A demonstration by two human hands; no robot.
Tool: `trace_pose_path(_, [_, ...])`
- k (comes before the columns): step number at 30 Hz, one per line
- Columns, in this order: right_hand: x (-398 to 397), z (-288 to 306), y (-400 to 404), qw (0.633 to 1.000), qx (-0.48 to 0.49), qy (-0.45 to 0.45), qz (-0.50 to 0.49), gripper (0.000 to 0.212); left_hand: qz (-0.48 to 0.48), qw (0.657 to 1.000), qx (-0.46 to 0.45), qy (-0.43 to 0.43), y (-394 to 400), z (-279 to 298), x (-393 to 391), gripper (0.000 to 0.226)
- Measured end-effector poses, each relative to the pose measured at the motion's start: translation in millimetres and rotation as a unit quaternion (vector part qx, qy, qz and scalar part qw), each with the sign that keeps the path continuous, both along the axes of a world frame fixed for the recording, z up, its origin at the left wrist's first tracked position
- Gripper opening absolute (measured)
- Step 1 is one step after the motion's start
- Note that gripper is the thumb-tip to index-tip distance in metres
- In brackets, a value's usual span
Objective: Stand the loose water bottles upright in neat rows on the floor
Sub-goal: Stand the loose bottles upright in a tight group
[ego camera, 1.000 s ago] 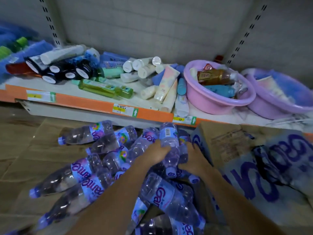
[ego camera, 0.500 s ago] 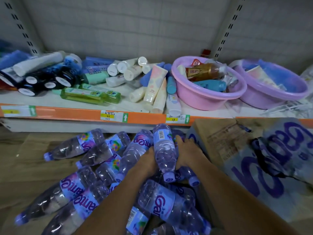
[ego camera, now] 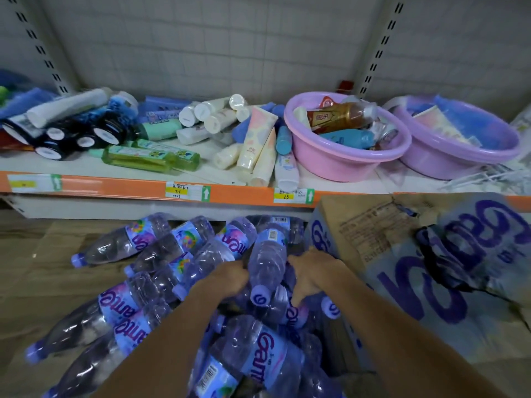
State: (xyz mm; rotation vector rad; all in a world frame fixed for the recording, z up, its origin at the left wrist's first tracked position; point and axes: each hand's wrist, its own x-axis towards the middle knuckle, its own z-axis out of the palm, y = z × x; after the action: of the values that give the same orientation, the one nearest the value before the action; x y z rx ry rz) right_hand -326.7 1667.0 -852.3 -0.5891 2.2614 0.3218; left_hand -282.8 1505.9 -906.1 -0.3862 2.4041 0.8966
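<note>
Several clear water bottles with purple labels and caps lie in a loose heap on the floor [ego camera: 34,285]. One water bottle [ego camera: 268,258] lies on top in the middle, cap pointing toward me. My left hand [ego camera: 227,278] is curled against its left side. My right hand [ego camera: 313,271] presses its right side, with fingers reaching down among the bottles below. Further lying bottles sit at the far left [ego camera: 120,244] and close to me [ego camera: 258,357]. No bottle stands upright.
A torn cardboard box [ego camera: 402,254] with purple print lies right of the heap. Behind is a low shelf with an orange edge [ego camera: 138,189], holding tubes and green bottles [ego camera: 149,158], a pink basin [ego camera: 344,165] and a purple basin [ego camera: 459,165]. Wood-look floor shows at left.
Both hands stay on either side of the middle bottle, which has shifted slightly left and toward me. The view has drifted so the shelf appears further right.
</note>
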Motion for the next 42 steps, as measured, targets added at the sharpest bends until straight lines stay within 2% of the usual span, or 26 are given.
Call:
trace_pose_path(4, [18,-4,-6,0.995,0.073,-0.027,0.065,0.075,-0.027,0.999,0.021,0.015,-12,-12,19,0.040])
trace_pose_path(6, [22,-8,-8,0.995,0.068,-0.032,0.067,0.076,-0.040,0.999,0.007,0.032,-16,-15,22,0.035])
trace_pose_path(8, [20,-12,-7,0.999,0.017,-0.042,-0.001,0.071,-0.049,0.998,0.011,0.048,-17,-14,20,0.037])
trace_pose_path(10, [12,-14,-5,0.994,-0.066,-0.022,-0.086,0.052,-0.021,0.997,0.030,0.068,-17,-10,14,0.038])
trace_pose_path(13, [-6,-15,-6,0.973,-0.164,0.102,-0.128,0.020,0.038,0.994,0.066,0.078,-12,3,9,0.035])
trace_pose_path(15, [-20,-17,-8,0.955,-0.213,0.144,-0.149,0.018,0.067,0.987,0.141,0.026,-7,13,9,0.053])
trace_pose_path(17, [-33,-24,-11,0.951,-0.237,0.136,-0.143,0.031,0.036,0.978,0.206,0.013,0,22,11,0.061])
trace_pose_path(18, [-38,-28,-13,0.951,-0.244,0.127,-0.139,0.035,-0.010,0.981,0.191,0.028,3,22,11,0.061])
trace_pose_path(20, [-47,-37,-19,0.949,-0.259,0.116,-0.135,0.037,-0.068,0.990,0.087,0.087,10,16,7,0.064])
trace_pose_path(22, [-53,-44,-26,0.940,-0.282,0.115,-0.154,0.035,-0.039,0.984,0.020,0.173,11,18,-1,0.051])
trace_pose_path(24, [-56,-48,-31,0.921,-0.313,0.100,-0.209,0.031,-0.038,0.974,-0.052,0.215,3,20,-10,0.051])
trace_pose_path(26, [-50,-51,-32,0.894,-0.350,0.040,-0.277,0.031,-0.075,0.973,-0.138,0.168,-11,15,-14,0.066])
trace_pose_path(28, [-42,-54,-30,0.875,-0.374,0.005,-0.306,0.034,-0.083,0.977,-0.172,0.092,-23,8,-10,0.081])
trace_pose_path(30, [-38,-58,-30,0.868,-0.401,0.033,-0.292,0.031,-0.090,0.972,-0.209,0.064,-24,1,-3,0.083])
trace_pose_path(32, [-37,-56,-33,0.865,-0.415,0.074,-0.272,0.030,-0.070,0.970,-0.217,0.089,-24,-3,-5,0.072])
trace_pose_path(35, [-32,-44,-37,0.861,-0.452,0.053,-0.229,0.036,-0.070,0.982,-0.160,0.067,-32,-2,-13,0.076])
trace_pose_path(37, [-24,-33,-39,0.891,-0.434,0.036,-0.131,0.042,-0.083,0.986,-0.141,0.016,-46,3,-11,0.090])
trace_pose_path(39, [-11,-22,-42,0.930,-0.366,0.017,-0.027,0.046,-0.091,0.983,-0.154,-0.040,-61,8,-5,0.100])
trace_pose_path(41, [0,-17,-45,0.952,-0.303,0.028,0.048,0.052,-0.054,0.990,-0.106,-0.073,-73,13,3,0.099])
trace_pose_path(42, [4,-16,-47,0.954,-0.284,0.062,0.075,0.052,-0.028,0.995,-0.067,-0.068,-76,17,6,0.094])
